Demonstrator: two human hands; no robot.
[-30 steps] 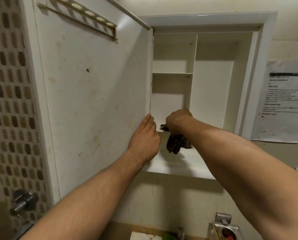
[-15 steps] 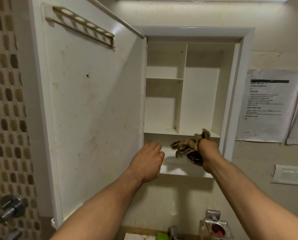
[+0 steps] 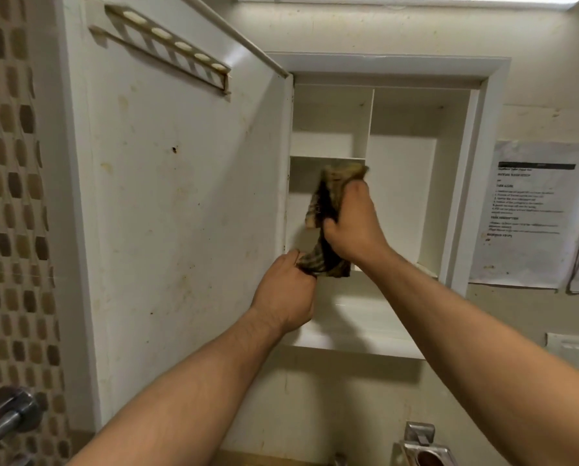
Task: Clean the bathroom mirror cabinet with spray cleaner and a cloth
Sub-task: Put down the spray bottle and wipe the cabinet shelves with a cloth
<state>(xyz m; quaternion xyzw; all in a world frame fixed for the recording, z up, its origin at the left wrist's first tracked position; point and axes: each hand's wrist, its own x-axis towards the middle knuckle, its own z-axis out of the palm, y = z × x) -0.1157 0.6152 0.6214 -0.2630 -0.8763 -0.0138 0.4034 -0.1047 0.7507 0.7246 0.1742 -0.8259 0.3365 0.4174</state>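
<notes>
The white mirror cabinet [image 3: 456, 183] hangs open on the wall, its shelves bare. Its stained door [image 3: 180, 213] is swung out to the left, inner face toward me. A brown checked cloth [image 3: 328, 203] is stretched in front of the left compartments. My right hand [image 3: 352, 227] grips the cloth's upper part. My left hand [image 3: 284, 290] pinches its lower end near the door's edge. No spray cleaner shows.
A toothbrush rack [image 3: 167, 45] is fixed high on the door. Printed papers [image 3: 530, 213] are stuck on the wall to the right, a switch plate [image 3: 574, 353] below them. Mosaic tiles and a metal tap handle [image 3: 12, 415] are at left; a metal holder [image 3: 422, 445] sits below.
My right hand lifted the cloth from the lower shelf up before the middle shelf. My left hand left the door's edge and took hold of the cloth's lower end.
</notes>
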